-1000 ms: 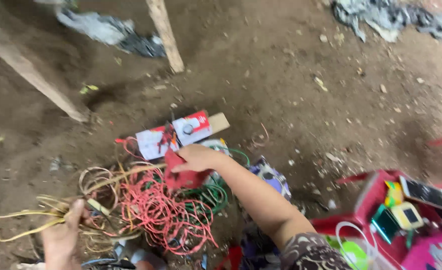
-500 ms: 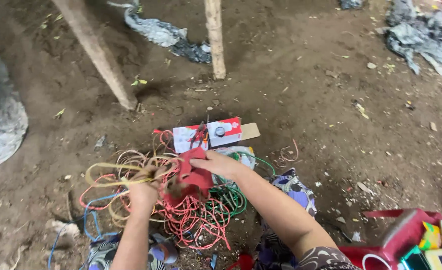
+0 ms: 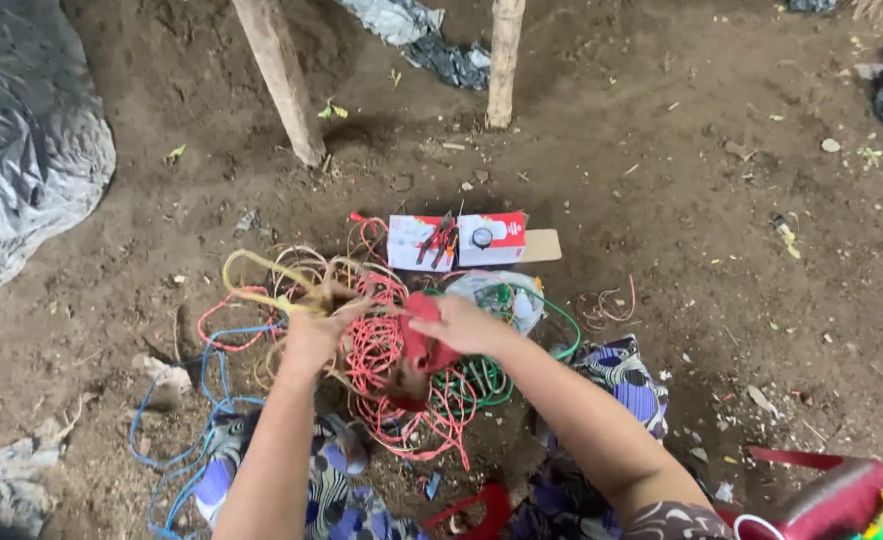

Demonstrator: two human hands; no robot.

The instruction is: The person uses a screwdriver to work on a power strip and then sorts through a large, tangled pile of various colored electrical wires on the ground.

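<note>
Over the dirt floor [image 3: 662,150], both hands work in a tangle of wires. The left hand [image 3: 312,335] has its fingers closed around yellow wire loops [image 3: 262,290], lifted slightly above the heap. The right hand [image 3: 457,325] grips a bundle of red wire [image 3: 387,350] that hangs between the two hands, against the palms. Green wire [image 3: 482,380] lies just under the right wrist; blue wire [image 3: 192,400] trails left. Beyond the hands lies a red and white box [image 3: 462,240] carrying pliers [image 3: 440,240]. Two wooden posts [image 3: 282,80] stand farther back.
</note>
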